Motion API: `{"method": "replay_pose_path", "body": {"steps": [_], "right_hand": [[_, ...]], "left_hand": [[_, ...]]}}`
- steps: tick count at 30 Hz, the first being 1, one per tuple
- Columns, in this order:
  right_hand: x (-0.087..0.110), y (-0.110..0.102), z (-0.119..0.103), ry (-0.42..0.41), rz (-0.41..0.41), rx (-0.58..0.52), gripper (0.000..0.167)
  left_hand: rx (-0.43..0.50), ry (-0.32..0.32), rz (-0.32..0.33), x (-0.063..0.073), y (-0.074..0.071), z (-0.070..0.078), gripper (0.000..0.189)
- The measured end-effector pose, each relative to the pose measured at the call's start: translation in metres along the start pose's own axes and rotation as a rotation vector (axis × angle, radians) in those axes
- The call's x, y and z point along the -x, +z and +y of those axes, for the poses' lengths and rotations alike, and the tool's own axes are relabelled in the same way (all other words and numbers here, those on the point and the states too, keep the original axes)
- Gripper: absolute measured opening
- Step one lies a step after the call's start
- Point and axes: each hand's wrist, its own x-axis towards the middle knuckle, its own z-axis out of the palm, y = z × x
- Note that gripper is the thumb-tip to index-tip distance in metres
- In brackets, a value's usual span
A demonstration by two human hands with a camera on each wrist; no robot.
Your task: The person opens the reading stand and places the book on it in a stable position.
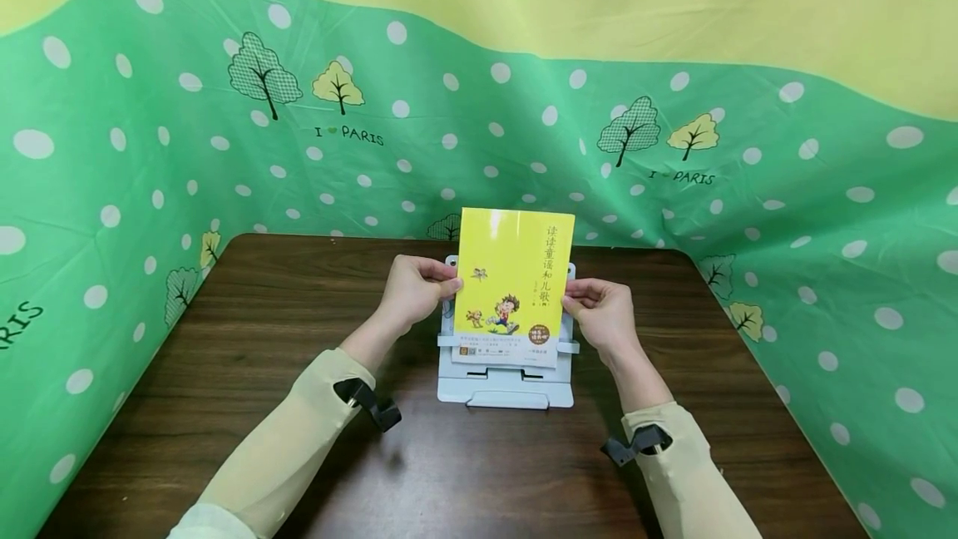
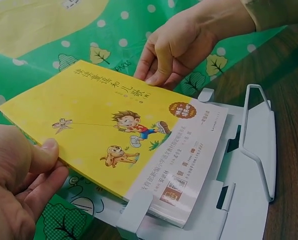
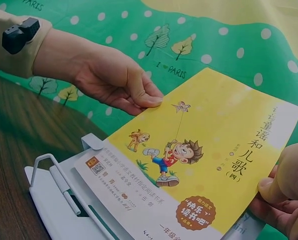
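Observation:
A yellow children's book [image 1: 512, 273] with a white lower band on its cover is held upright in front of a pale blue-white book stand [image 1: 505, 389]. My left hand [image 1: 419, 289] pinches the book's left edge between thumb and fingers. On the opposite edge, my right hand [image 1: 602, 314] pinches it the same way, a little lower. The book's lower end overlaps the stand's back plate, close to a side clip [image 2: 134, 215] in the left wrist view. A wire bracket [image 3: 49, 165] juts from the stand's front in the right wrist view. Most of the back plate is hidden behind the book.
The stand sits on a dark wood-grain table [image 1: 314, 273]. Behind and at both sides hangs a green and yellow cloth [image 1: 479, 148] with white dots and printed trees. Each sleeve carries a small black wrist device, such as the left one [image 1: 370, 404].

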Motion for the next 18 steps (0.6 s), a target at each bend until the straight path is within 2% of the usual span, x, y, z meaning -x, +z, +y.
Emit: {"method": "replay_pose_path", "body": {"steps": [18], "right_hand": [[0.0021,-0.0024,0.0043,-0.054,-0.022,0.032,0.016]], "left_hand": [[-0.101,0.043,0.007,0.0019,0.0012,-0.0023,0.009]]}}
